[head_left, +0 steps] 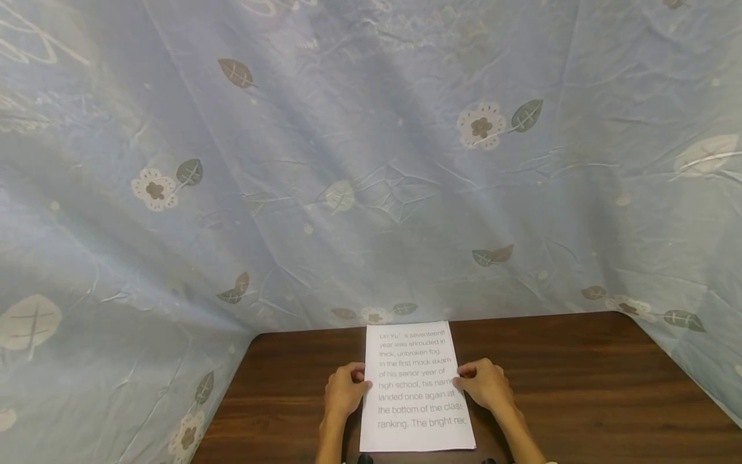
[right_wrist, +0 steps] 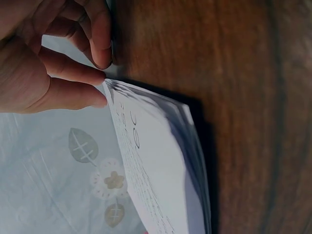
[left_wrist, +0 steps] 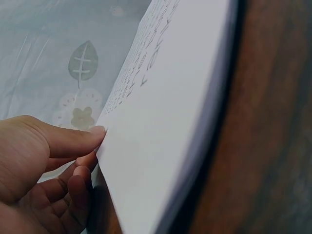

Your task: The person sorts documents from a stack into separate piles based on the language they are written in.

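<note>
A stack of white printed paper sheets (head_left: 414,393) with large English text is held over the front of the brown table. My left hand (head_left: 344,390) pinches its left edge between thumb and fingers. On the opposite edge, my right hand (head_left: 484,385) pinches the sheets in the same way. In the left wrist view, the left thumb lies on the printed face of the paper (left_wrist: 146,126). Several layered sheets (right_wrist: 161,146) show along the near edge in the right wrist view, slightly fanned apart, with the right hand (right_wrist: 63,63) at their side edge.
A dark brown wooden table (head_left: 591,380) with rounded far corners extends to both sides. Behind and to the left hangs a pale blue curtain (head_left: 348,258) with leaf and flower prints. Two small black objects (head_left: 365,459) peek in at the bottom edge.
</note>
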Demonstrator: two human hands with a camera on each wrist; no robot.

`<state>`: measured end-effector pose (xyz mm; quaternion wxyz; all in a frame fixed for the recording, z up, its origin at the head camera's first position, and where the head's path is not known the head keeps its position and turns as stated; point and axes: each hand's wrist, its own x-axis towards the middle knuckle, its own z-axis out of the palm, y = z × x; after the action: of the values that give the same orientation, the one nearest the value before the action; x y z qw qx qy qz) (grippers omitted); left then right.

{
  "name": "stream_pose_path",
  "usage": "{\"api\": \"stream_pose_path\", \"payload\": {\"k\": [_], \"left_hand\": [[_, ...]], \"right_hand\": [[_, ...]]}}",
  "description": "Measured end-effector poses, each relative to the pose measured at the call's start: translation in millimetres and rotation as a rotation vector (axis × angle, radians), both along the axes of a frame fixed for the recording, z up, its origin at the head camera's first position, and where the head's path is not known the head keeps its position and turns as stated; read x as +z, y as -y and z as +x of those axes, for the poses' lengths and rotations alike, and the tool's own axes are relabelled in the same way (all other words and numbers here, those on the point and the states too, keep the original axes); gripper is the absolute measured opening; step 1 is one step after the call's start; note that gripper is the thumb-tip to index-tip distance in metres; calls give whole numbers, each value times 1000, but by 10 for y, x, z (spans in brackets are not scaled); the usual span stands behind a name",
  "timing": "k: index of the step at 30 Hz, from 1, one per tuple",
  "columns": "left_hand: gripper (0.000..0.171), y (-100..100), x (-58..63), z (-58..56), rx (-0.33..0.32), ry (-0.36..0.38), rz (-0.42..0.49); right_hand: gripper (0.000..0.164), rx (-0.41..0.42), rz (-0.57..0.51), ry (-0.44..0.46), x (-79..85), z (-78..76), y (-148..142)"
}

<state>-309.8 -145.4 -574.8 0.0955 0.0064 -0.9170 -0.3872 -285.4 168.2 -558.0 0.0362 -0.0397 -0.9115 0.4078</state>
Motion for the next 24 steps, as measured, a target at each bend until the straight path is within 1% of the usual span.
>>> {"api": "stream_pose_path", "payload": {"k": [4,7,11,14,17,20,24], "left_hand": [[38,-7,0,-7,0,-2,-12],[42,-19,4,0,-3,-1,-10],[49,-47,13,14,0,5,-15],[50,-69,16,22,4,7,-27],[51,-82,14,24,11,10,-31],[53,-82,10,19,17,19,-31],[56,-72,12,12,4,17,-29]], "right_hand": [[26,-10,4,0,-5,-4,5],[27,-21,5,1,-17,-6,5],[35,-28,9,5,-36,-2,8],[43,-28,15,6,-44,2,17],[47,-28,27,3,-50,4,28],[47,-27,36,0,-47,7,40],[45,-21,42,4,-37,6,50]]}}
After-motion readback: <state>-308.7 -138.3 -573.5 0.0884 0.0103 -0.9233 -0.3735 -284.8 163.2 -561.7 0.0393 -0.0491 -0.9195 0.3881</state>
